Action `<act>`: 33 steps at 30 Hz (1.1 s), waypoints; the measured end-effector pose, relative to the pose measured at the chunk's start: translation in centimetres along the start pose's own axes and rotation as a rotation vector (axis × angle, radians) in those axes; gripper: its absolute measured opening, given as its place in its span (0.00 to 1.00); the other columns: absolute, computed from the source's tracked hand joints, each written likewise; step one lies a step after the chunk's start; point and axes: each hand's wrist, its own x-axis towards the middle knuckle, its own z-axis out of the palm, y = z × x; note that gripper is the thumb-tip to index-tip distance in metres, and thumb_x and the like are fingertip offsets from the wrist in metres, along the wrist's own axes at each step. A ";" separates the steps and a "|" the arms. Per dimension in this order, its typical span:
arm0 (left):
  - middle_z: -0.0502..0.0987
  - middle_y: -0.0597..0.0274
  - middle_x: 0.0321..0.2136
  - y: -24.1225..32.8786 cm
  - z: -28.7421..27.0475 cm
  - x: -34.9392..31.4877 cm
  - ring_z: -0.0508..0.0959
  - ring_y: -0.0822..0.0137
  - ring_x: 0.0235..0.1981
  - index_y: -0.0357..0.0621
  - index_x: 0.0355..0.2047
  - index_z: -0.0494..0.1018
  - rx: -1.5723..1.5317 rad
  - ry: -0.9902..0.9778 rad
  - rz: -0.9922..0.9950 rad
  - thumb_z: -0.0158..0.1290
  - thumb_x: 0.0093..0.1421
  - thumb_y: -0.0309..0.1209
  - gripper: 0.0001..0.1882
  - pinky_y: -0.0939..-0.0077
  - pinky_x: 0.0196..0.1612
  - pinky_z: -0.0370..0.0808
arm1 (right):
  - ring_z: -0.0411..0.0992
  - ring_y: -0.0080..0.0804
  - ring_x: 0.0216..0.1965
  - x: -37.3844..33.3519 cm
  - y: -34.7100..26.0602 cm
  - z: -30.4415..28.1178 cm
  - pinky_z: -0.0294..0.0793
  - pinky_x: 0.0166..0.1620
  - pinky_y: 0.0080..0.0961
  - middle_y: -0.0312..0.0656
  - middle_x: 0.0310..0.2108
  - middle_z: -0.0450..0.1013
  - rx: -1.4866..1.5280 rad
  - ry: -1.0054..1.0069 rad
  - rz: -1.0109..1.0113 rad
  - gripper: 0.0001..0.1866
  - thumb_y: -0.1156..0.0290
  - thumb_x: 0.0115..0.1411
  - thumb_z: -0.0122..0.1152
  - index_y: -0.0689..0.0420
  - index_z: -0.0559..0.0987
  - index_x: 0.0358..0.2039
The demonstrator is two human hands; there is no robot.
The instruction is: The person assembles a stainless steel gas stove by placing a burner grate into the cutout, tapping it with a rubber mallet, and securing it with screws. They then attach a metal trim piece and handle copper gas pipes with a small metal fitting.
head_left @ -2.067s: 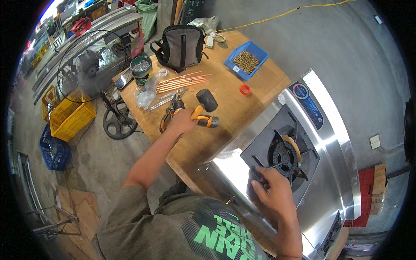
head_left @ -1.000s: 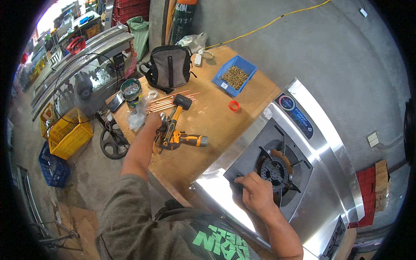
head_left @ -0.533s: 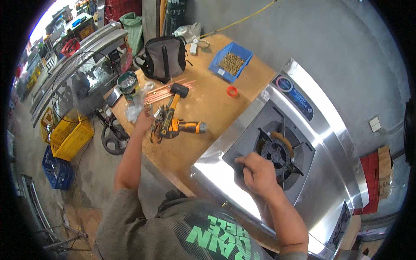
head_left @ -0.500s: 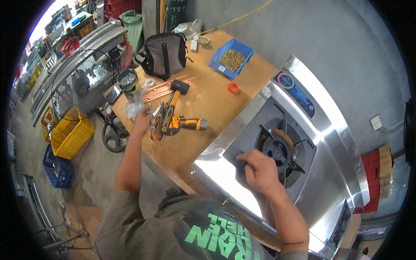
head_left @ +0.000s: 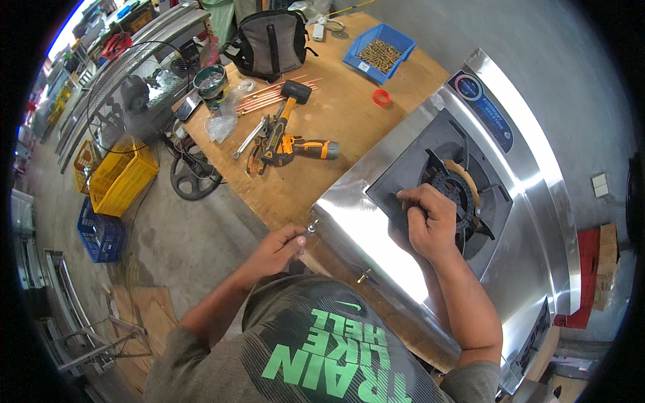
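On my remote feed I see a smooth, glossy silver metal stove at three o'clock, a shiny silver ring-ended metal tool at seven, a smooth tan wooden table at twelve, and a matt grey-and-black cloth backpack at eleven.

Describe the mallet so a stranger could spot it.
On the wooden table beside the steel stove, find the grey backpack. Below it in view, by copper rods, lies the mallet. Its blocky black head sets it apart from those thin rods.
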 end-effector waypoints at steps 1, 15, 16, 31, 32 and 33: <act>0.74 0.64 0.31 -0.1 0.0 0.2 0.73 0.74 0.31 0.36 0.46 0.70 0.030 0.021 0.034 0.44 0.74 0.34 0.13 0.75 0.37 0.73 | 0.75 0.42 0.26 0.0 0.1 -0.1 0.74 0.34 0.32 0.48 0.26 0.74 0.005 -0.020 0.008 0.14 0.82 0.49 0.49 0.63 0.82 0.34; 0.80 0.52 0.33 1.6 5.4 0.2 0.80 0.63 0.30 0.38 0.59 0.68 0.700 0.588 0.231 0.55 0.61 0.26 0.25 0.70 0.37 0.76 | 0.77 0.52 0.41 -0.2 0.5 -0.5 0.76 0.47 0.43 0.50 0.37 0.78 -0.053 -0.084 -0.038 0.14 0.73 0.54 0.52 0.58 0.82 0.39; 0.81 0.51 0.34 1.6 5.8 0.2 0.81 0.61 0.31 0.38 0.60 0.68 0.679 0.587 0.201 0.55 0.61 0.26 0.26 0.69 0.38 0.76 | 0.76 0.52 0.42 -0.3 0.6 -0.4 0.76 0.48 0.43 0.50 0.38 0.78 -0.053 -0.082 -0.044 0.14 0.72 0.55 0.52 0.58 0.82 0.39; 0.80 0.51 0.33 -0.5 10.0 1.0 0.80 0.62 0.31 0.41 0.70 0.55 0.480 0.708 0.277 0.56 0.60 0.25 0.38 0.64 0.37 0.76 | 0.76 0.54 0.44 0.4 0.6 0.0 0.74 0.50 0.44 0.52 0.39 0.79 -0.078 -0.072 -0.037 0.14 0.71 0.54 0.52 0.57 0.83 0.38; 0.79 0.51 0.32 -0.7 10.6 1.0 0.80 0.64 0.31 0.41 0.70 0.55 0.445 0.724 0.281 0.56 0.60 0.25 0.38 0.65 0.36 0.76 | 0.76 0.54 0.44 0.1 0.7 -0.1 0.74 0.50 0.44 0.52 0.39 0.79 -0.074 -0.089 -0.055 0.14 0.71 0.54 0.52 0.57 0.83 0.38; 0.79 0.52 0.31 -0.7 10.7 1.1 0.80 0.66 0.31 0.41 0.70 0.55 0.418 0.732 0.295 0.56 0.60 0.26 0.38 0.65 0.35 0.75 | 0.76 0.54 0.44 0.1 0.7 -0.1 0.74 0.50 0.44 0.52 0.39 0.79 -0.079 -0.098 -0.051 0.14 0.72 0.54 0.53 0.57 0.83 0.38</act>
